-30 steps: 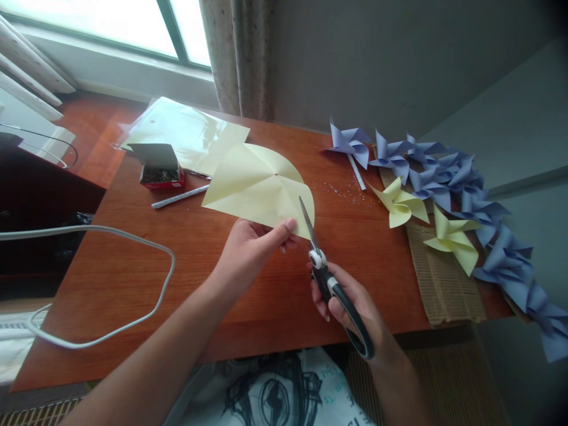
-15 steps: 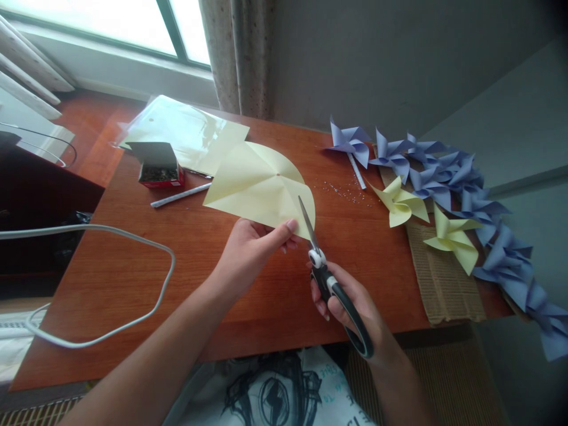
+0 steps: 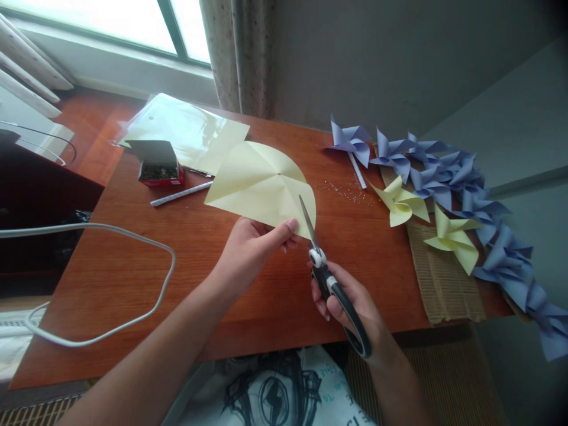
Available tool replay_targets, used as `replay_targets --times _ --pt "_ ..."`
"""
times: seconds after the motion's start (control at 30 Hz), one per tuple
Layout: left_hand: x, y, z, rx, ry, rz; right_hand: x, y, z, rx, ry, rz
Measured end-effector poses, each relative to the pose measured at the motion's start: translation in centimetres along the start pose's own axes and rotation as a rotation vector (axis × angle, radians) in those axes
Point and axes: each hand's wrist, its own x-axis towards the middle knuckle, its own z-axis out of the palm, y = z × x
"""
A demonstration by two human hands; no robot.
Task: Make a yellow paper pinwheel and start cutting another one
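Observation:
My left hand (image 3: 264, 239) pinches the near edge of a creased yellow sheet of paper (image 3: 252, 177), thumb on top and fingers beneath. The sheet has a small mark near its middle and a curved right side. In my right hand (image 3: 346, 299) is a pair of scissors (image 3: 316, 255) with dark and white handles. Their blades point up and away from me and lie over the sheet's near right corner, with one blade seen above the paper. How far the paper is cut at the blades I cannot tell.
Several blue pinwheels (image 3: 432, 186) and two yellow pinwheels (image 3: 455, 236) lie at the right around a piece of cardboard (image 3: 437, 287). An opened small red box (image 3: 162, 173), a paper stick (image 3: 181, 194) and a plastic packet of sheets (image 3: 177, 130) lie left. A white cable (image 3: 166, 284) loops over the table's left side.
Almost nothing differs. The yellow sheet has shifted very slightly to the right, while both hands and the scissors hold nearly the same place.

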Motion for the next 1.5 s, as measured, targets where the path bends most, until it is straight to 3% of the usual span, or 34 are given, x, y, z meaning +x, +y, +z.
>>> replay_targets --times 1.5 --pt "-0.04 0.25 0.36 0.029 0.024 0.003 0.23 0.21 -0.39 -0.016 -0.065 -0.003"
